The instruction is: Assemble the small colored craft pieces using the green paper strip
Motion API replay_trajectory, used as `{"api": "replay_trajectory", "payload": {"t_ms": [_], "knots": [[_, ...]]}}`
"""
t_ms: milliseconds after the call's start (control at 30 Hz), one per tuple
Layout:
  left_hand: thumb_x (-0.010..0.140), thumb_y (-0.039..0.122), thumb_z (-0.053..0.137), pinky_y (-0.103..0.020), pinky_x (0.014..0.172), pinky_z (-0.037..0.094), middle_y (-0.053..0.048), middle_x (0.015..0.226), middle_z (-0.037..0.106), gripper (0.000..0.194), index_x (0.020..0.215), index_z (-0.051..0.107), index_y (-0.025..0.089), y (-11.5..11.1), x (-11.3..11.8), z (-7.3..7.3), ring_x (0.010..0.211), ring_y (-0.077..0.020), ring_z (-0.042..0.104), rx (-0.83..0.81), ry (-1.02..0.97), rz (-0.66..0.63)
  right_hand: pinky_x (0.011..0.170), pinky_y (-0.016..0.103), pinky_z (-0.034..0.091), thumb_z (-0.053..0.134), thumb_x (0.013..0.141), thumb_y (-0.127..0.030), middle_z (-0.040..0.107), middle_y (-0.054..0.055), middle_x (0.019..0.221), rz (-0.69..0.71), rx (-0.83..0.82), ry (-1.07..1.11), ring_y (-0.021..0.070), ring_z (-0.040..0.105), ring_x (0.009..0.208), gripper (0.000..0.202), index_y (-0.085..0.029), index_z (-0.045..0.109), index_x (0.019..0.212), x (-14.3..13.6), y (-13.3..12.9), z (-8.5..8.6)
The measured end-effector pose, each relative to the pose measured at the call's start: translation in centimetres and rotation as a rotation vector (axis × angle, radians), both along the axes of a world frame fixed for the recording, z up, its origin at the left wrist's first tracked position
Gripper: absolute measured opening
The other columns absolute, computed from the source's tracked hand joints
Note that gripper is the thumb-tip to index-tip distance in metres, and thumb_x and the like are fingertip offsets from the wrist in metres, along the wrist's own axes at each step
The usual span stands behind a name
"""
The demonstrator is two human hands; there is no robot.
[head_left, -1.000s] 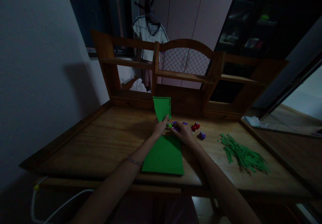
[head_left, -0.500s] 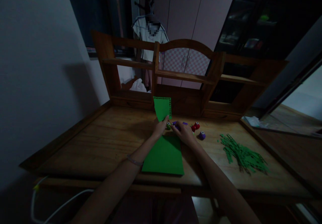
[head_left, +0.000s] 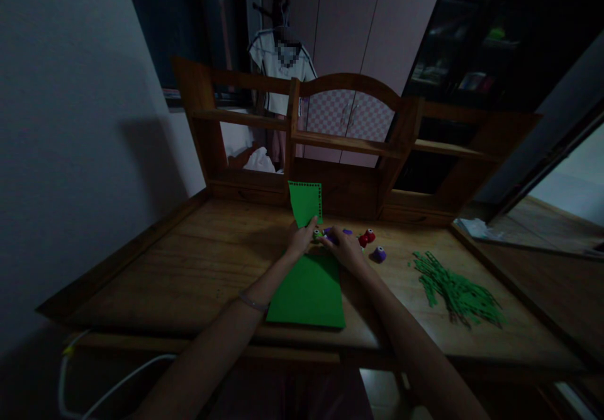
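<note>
My left hand [head_left: 302,237] is closed on the lower part of a green sheet [head_left: 306,201], which stands up with rows of dark holes along its top and right edges. Close to its right, my right hand [head_left: 340,244] has its fingers pressed together around something I cannot make out, near a small green thing [head_left: 316,235] and purple pieces [head_left: 347,232]. Below both hands lies a larger green stack of sheets [head_left: 309,294], flat at the front of the wooden desk [head_left: 189,269].
Right of my hands are a red object [head_left: 367,237] and a purple one [head_left: 379,254]. A pile of green punched strips [head_left: 455,291] lies farther right. A wooden shelf unit [head_left: 349,145] rises at the desk's back. A white cable [head_left: 117,385] hangs at the lower left.
</note>
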State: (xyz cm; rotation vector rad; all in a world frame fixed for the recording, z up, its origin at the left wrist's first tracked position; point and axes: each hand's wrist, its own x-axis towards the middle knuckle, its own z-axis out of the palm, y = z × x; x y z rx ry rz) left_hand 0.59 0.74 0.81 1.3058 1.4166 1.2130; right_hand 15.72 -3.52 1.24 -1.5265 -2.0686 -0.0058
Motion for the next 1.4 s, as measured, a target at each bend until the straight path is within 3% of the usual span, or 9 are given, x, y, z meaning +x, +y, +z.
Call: {"api": "replay_trajectory", "payload": {"t_ms": [467,633,1000,1233,1400], "knots": [[0.078,0.057,0.049,-0.021,0.05,0.041,-0.005,0.048,0.057,0.049,0.06,0.062,0.014,-0.11,0.09,0.28,0.054,-0.0148,0.06,0.0,0.02,0.009,0.057,0.024,0.032,0.048,0.086,-0.045,0.065,0.003,0.076,0.02,0.026,0.063,0.0168,0.059,0.067,0.026,-0.021,0.056,0.092,-0.17,-0.39,0.18],[0.08,0.057,0.046,-0.021,0.05,0.041,-0.004,0.046,0.055,0.052,0.054,0.059,0.015,-0.37,0.17,0.65,0.05,-0.014,0.058,-0.047,0.006,-0.046,0.057,0.024,0.032,0.048,0.086,-0.043,0.065,0.003,0.076,0.024,0.043,0.075,0.0163,0.058,0.065,0.024,-0.021,0.055,0.093,-0.23,-0.55,0.21],[0.078,0.059,0.047,-0.022,0.055,0.042,-0.003,0.045,0.056,0.051,0.053,0.06,0.016,0.11,0.15,-0.04,0.058,-0.0157,0.061,0.013,0.062,0.0,0.062,0.023,0.036,0.032,0.094,-0.04,0.067,0.005,0.08,0.039,-0.012,0.107,0.0172,0.062,0.074,0.029,-0.021,0.053,0.093,-0.1,0.07,0.0],[0.078,0.057,0.05,-0.021,0.049,0.04,-0.003,0.045,0.055,0.049,0.058,0.062,0.014,-0.14,0.14,0.38,0.052,-0.0143,0.059,0.005,0.028,0.006,0.063,0.025,0.037,0.046,0.089,-0.042,0.066,0.005,0.083,0.047,-0.027,0.067,0.0194,0.062,0.077,0.022,-0.022,0.053,0.098,-0.07,0.26,-0.33],[0.079,0.059,0.046,-0.021,0.05,0.04,-0.004,0.046,0.056,0.051,0.061,0.064,0.014,0.18,0.1,0.03,0.05,-0.0135,0.058,0.023,0.043,0.01,0.063,0.025,0.038,0.053,0.084,-0.042,0.065,0.005,0.084,0.091,-0.044,0.076,0.019,0.062,0.076,0.028,-0.023,0.05,0.104,-0.19,0.05,-0.26]]}}
